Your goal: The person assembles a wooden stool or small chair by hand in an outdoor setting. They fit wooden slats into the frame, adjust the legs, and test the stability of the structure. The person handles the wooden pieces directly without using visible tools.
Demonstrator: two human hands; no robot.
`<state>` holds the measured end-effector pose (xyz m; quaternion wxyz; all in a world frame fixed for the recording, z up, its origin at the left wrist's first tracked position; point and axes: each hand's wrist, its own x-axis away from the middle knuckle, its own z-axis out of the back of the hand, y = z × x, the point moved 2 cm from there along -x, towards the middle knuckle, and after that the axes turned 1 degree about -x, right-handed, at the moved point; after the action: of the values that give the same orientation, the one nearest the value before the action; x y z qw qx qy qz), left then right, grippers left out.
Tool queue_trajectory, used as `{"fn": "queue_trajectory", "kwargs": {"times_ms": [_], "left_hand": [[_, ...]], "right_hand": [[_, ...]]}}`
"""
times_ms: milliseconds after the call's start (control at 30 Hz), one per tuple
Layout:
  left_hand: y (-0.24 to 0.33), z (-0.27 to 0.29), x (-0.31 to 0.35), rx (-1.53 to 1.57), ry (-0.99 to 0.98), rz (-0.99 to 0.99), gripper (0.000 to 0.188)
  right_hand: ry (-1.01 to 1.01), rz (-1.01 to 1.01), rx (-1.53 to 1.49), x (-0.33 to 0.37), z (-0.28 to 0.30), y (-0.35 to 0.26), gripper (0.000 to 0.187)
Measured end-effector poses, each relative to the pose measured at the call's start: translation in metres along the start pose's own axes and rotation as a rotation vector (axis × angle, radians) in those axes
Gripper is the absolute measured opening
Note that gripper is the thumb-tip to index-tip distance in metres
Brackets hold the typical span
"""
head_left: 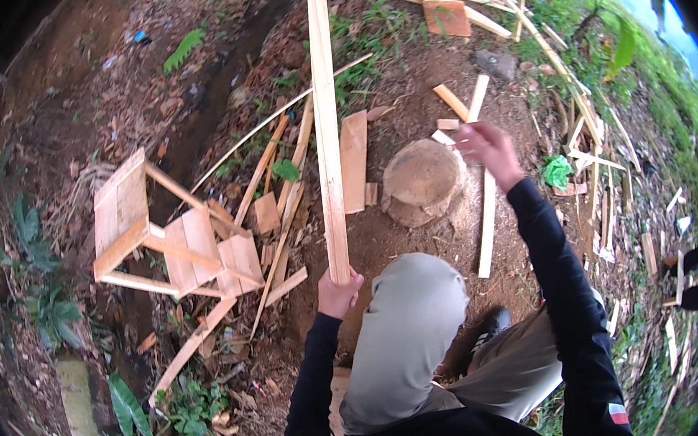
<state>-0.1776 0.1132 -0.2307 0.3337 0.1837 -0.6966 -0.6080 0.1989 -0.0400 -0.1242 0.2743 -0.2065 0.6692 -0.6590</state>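
A long pale plank point(327, 128) stands nearly upright, its lower end clasped in the left hand point(338, 291), whose fingers are wrapped tightly round the wood just above the raised knee point(414, 296). The plank reaches up past the stump point(421, 179), passing to the stump's left and well beyond it.

The right hand point(487, 147) is lifted free, just right of the stump and above it; it is blurred, the fingers loosely curled, and it holds nothing that can be made out.

Left of the stump, beside the plank, lies a short board point(354, 160). A thin slat point(486, 205) lies on the stump's right. Farther left of the stump is a half-built wooden chair point(168, 240) tipped on its side. Offcuts and strips point(584, 124) litter the slope to the stump's right.

Risks, as judged:
- The plank is tall and gripped only at its foot by one hand, so its top may sway or topple toward the chair.
- If it is brought down on the stump, it may skid off the rounded top toward the knee or the shoe point(487, 324).
- The loose scraps and the soil underfoot may give poor footing.
- The free hand, near the stump, may be caught if the plank drops there.
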Motion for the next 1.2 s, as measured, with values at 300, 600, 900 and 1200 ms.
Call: {"fn": "queue_trajectory", "kwargs": {"times_ms": [300, 600, 900, 1200], "left_hand": [[-0.052, -0.018, -0.051, -0.209, -0.261, -0.130, 0.033], [-0.101, -0.040, -0.088, -0.099, -0.291, -0.144, 0.043], [-0.061, -0.028, -0.096, -0.217, -0.289, -0.255, 0.056], [0.000, -0.043, -0.063, -0.456, -0.159, -0.288, 0.054]], "right_hand": [[-0.276, -0.191, -0.585, 0.040, -0.079, -0.032, 0.054], [-0.137, -0.242, -0.662, 0.044, -0.063, -0.010, 0.017], [0.052, -0.170, -0.557, 0.037, -0.064, -0.014, 0.019], [-0.055, -0.234, -0.231, 0.045, -0.070, -0.028, 0.017]]}}
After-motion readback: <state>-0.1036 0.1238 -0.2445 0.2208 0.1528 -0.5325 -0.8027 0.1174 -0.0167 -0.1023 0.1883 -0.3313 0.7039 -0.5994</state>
